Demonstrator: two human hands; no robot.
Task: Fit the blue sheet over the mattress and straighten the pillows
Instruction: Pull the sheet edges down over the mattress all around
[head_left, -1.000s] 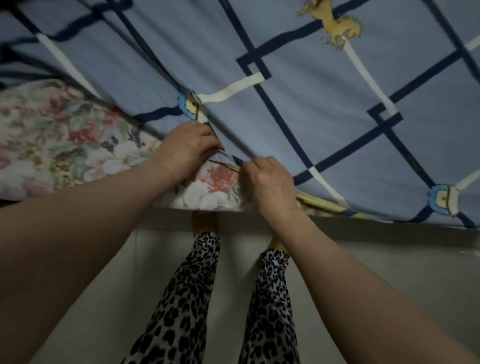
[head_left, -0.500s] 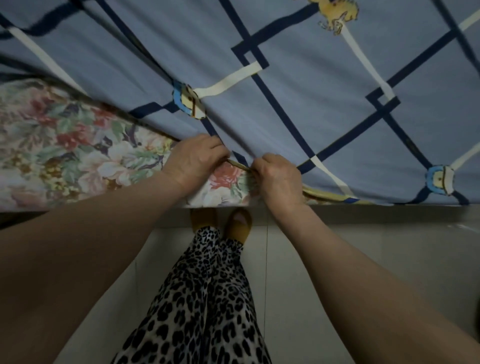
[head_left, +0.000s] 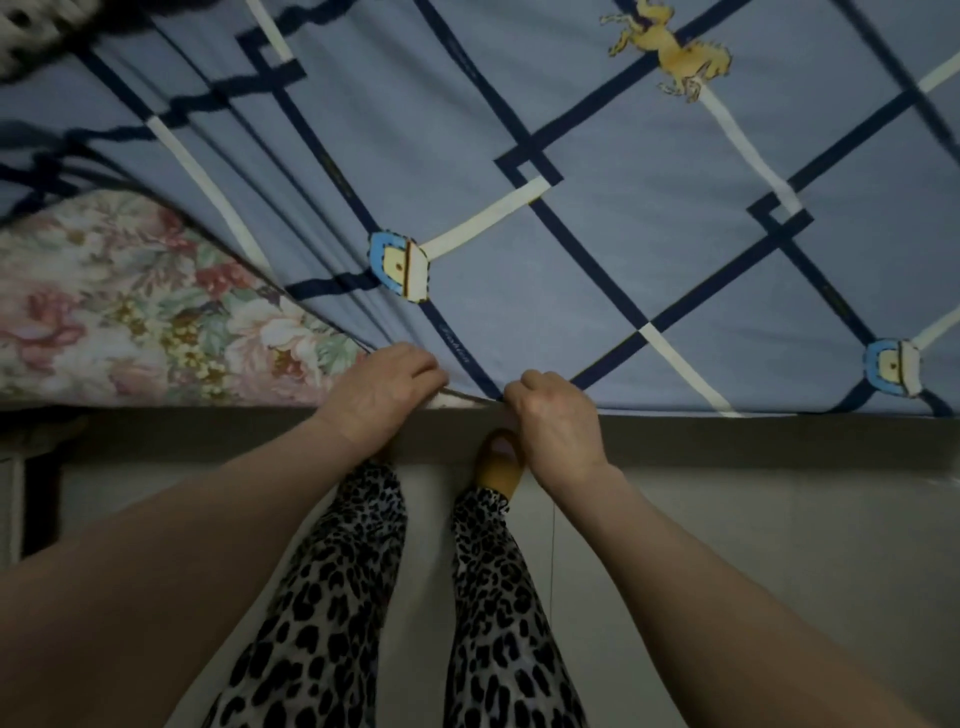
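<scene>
The blue sheet (head_left: 597, 270), with dark blue and cream lines and a yellow horse print, covers most of the bed. Its near edge runs along the bed's front edge. To the left, the floral mattress (head_left: 119, 317) shows uncovered. My left hand (head_left: 382, 389) and my right hand (head_left: 556, 421) both pinch the sheet's hem at the front edge, a short stretch of hem taut between them. Folds fan out from my left hand toward the far left. No pillow is plainly in view.
The bed frame's dark edge (head_left: 753, 441) runs across below the sheet. My legs in leopard-print trousers (head_left: 363, 597) and a yellow slipper (head_left: 501, 462) stand on the pale tiled floor (head_left: 727, 545). A dark-and-white patterned thing (head_left: 31, 26) lies at the far left corner.
Both hands have drawn the sheet's hem toward me, down to the bed's front edge. Less of the floral mattress shows near my hands.
</scene>
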